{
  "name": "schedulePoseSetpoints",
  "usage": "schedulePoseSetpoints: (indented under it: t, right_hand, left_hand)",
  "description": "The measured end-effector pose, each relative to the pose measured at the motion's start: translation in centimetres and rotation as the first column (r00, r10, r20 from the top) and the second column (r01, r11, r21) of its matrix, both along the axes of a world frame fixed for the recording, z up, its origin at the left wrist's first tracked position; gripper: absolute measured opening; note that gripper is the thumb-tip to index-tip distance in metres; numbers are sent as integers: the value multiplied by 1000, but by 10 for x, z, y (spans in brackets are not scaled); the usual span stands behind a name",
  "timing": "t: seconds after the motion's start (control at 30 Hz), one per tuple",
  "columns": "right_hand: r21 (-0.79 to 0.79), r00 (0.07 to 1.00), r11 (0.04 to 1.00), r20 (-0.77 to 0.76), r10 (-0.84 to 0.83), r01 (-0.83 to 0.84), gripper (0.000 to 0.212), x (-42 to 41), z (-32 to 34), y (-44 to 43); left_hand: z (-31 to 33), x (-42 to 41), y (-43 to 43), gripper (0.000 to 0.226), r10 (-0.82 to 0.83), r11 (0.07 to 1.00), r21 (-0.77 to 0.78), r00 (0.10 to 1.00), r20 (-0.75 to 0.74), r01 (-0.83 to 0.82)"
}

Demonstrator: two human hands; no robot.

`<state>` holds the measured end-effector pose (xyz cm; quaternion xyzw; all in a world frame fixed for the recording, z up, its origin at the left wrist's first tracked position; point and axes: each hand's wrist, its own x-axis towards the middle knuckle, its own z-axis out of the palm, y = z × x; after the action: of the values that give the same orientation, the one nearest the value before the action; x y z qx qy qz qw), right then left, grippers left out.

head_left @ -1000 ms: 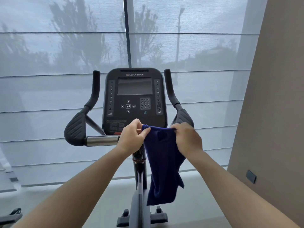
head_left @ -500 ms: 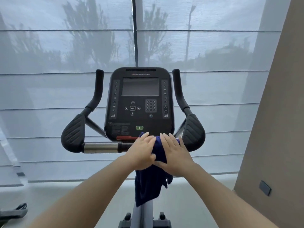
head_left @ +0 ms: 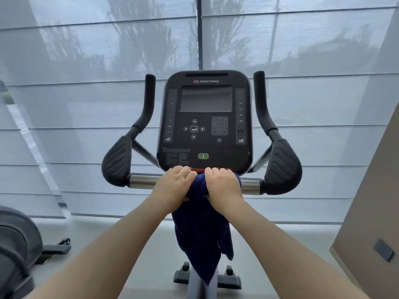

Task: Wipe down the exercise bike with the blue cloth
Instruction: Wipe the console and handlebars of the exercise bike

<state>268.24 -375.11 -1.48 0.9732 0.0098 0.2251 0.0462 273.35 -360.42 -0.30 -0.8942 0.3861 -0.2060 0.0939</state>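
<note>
Left hand [head_left: 172, 186] and right hand [head_left: 222, 186] both clamped over cloth [head_left: 200, 229] on bar [head_left: 142, 181], cloth tail hanging below grip, console [head_left: 206, 119] just above.

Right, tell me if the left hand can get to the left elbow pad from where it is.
Probably yes: the left hand grips the crossbar, and only bare bar lies between it and the left elbow pad.

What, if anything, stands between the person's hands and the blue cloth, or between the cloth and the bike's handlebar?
Nothing visible. Both the left hand and right hand press the blue cloth straight onto the handlebar, just below the console.
</note>
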Motion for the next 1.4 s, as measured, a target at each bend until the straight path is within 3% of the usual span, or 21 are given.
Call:
schedulePoseSetpoints:
  t: [0.2,0.3,0.37,0.47,0.53,0.6,0.67,0.73,0.83,0.93,1.0,1.03,1.13,1.23,1.4]
  right_hand:
    - [-22,978,985,-120,170,-174,36,-3,11,-17]
    - [55,966,982,-176,188,-181,45,-21,16,-42]
    - [118,970,983,-184,159,-139,40,-34,23,-62]
    - [57,995,994,-51,91,-88,41,-45,38,-83]
    - [64,988,997,146,-40,31,43,-48,50,-86]
    - [121,948,986,284,-143,112,30,-52,58,-83]
    - [119,966,991,243,-90,62,20,-56,54,-80]
    - [102,995,994,89,36,-45,22,-59,41,-80]
    - [68,984,991,-129,127,-119,34,-64,27,-83]
    - [107,975,987,-175,134,-117,78,-68,20,-80]
    - [-43,980,996,-187,72,-81,101,-63,17,-76]
    - [-124,984,991,-178,25,-48,102,-60,14,-74]
    - [-260,991,960,-51,-123,106,65,-49,4,-64]
    - [-269,968,933,143,-207,239,24,-42,1,-50]
    - [-240,949,936,248,-196,256,22,-18,-4,-23]
  left_hand:
    - [2,-9,-14,61,144,990,25,986,-85,-142]
    - [6,-15,-22,61,16,1000,-5,993,-113,-17]
    - [11,-21,-31,51,-124,986,-131,981,-152,105]
    - [26,-35,-48,31,-204,939,-299,976,-79,172]
    - [36,-43,-61,26,-142,916,-371,988,61,154]
    - [42,-49,-73,22,-48,907,-414,995,83,78]
    - [37,-50,-80,13,-13,922,-386,999,36,26]
    - [21,-46,-79,25,-57,943,-333,994,-92,23]
    - [3,-49,-70,62,-101,971,-236,961,-256,39]
    - [-2,-48,-67,99,-91,983,-170,982,-165,62]
    - [-3,-43,-72,108,-71,989,-138,991,-117,55]
    - [-3,-40,-74,106,-59,990,-133,993,-102,45]
    - [-8,-31,-76,93,-21,988,-156,996,-87,8]
    - [-9,-24,-73,71,-2,984,-176,997,-79,-12]
    - [-10,-9,-50,41,25,980,-195,1000,-8,-26]
